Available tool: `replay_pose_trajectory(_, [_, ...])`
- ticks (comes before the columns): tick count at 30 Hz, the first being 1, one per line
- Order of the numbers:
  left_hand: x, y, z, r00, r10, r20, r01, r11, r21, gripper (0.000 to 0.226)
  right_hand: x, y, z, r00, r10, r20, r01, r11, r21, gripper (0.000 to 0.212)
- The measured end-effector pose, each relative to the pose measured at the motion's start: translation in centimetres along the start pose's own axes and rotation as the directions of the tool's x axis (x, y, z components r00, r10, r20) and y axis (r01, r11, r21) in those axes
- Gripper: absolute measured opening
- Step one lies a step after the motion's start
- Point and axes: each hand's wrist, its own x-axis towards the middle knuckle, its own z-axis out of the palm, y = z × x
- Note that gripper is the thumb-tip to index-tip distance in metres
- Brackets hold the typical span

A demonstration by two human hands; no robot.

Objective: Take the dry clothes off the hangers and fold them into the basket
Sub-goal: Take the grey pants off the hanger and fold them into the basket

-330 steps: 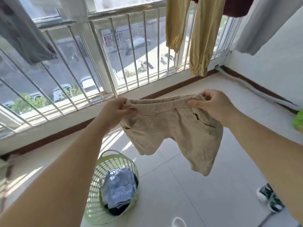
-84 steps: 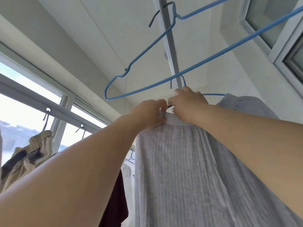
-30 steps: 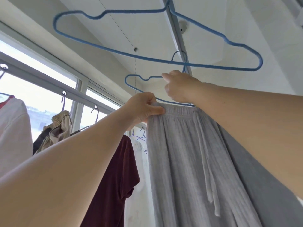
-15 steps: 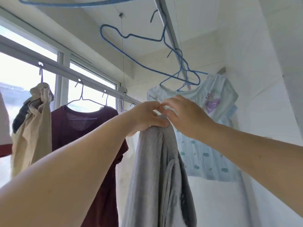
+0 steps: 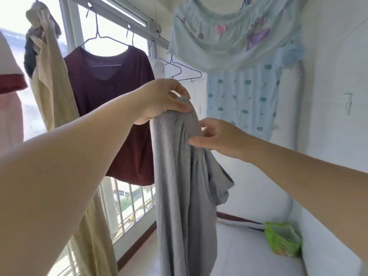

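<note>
The grey trousers (image 5: 179,186) hang free of any hanger, bunched at the elastic waistband. My left hand (image 5: 161,100) grips the top of that waistband from the left. My right hand (image 5: 215,138) pinches the waistband a little lower on the right side. The trouser legs drop straight down past the bottom edge of the view. The basket is out of view.
A maroon T-shirt (image 5: 111,100) and beige trousers (image 5: 53,86) hang on hangers by the barred window at left. A light blue patterned dress (image 5: 239,56) hangs ahead. Empty hangers (image 5: 185,70) sit between them. A green bag (image 5: 282,238) lies in the floor corner.
The grey trousers have come off the blue hanger and been lowered. My view has dropped from the ceiling rail to the hanging clothes. My right hand has slid lower on the waistband.
</note>
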Motion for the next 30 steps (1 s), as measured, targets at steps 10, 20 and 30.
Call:
replay_pose_trajectory(10, [-5.0, -2.7, -0.5, 0.980, -0.128, -0.151, 0.113, 0.988, -0.101, 0.018, -2.8, 5.7, 3.9, 0.918, 0.219, 0.332, -0.137, 0.958, -0.252, 0.018])
replay_pose_trajectory(20, [-15.2, -10.7, -2.3, 0.865, -0.435, -0.249, 0.437, 0.898, -0.051, 0.017, -3.2, 6.3, 5.6, 0.919, 0.193, 0.344, -0.285, 0.927, 0.242, 0.018])
replay_pose_trajectory(30, [-22.2, -15.1, -1.4, 0.669, -0.675, -0.312, 0.691, 0.719, -0.074, 0.010, -4.0, 4.8, 12.3, 0.930, 0.248, 0.271, -0.337, 0.869, 0.361, 0.014])
